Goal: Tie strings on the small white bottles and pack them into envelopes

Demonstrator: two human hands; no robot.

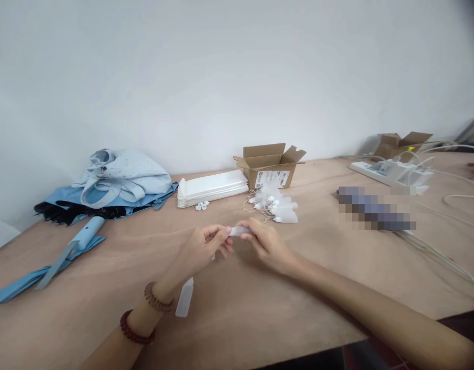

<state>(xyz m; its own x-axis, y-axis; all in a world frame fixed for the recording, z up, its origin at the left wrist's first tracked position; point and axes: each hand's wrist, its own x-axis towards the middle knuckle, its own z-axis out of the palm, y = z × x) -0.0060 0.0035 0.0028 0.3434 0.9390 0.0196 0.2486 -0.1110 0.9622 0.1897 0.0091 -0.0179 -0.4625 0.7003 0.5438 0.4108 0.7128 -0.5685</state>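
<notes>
A small translucent plastic bottle [240,231] lies sideways between my two hands, above the table. My right hand [269,245] is closed around its body. At the bottle's white tip, the thumb and fingers of my left hand [209,246] are pinched together; whether a separate cap is between them I cannot tell. Below my left wrist, a second plastic bottle [185,298] lies on the table. Beyond my right hand is a pile of similar bottles [285,213] with thin strings. A few small white caps [202,205] sit farther left.
An open cardboard box [269,167] stands behind the pile, beside a stack of white packets [213,187]. Left are a light blue bag [129,174] and a folded blue umbrella [84,236]. A power strip [391,174] with cables and a blurred-out object [371,208] lie right.
</notes>
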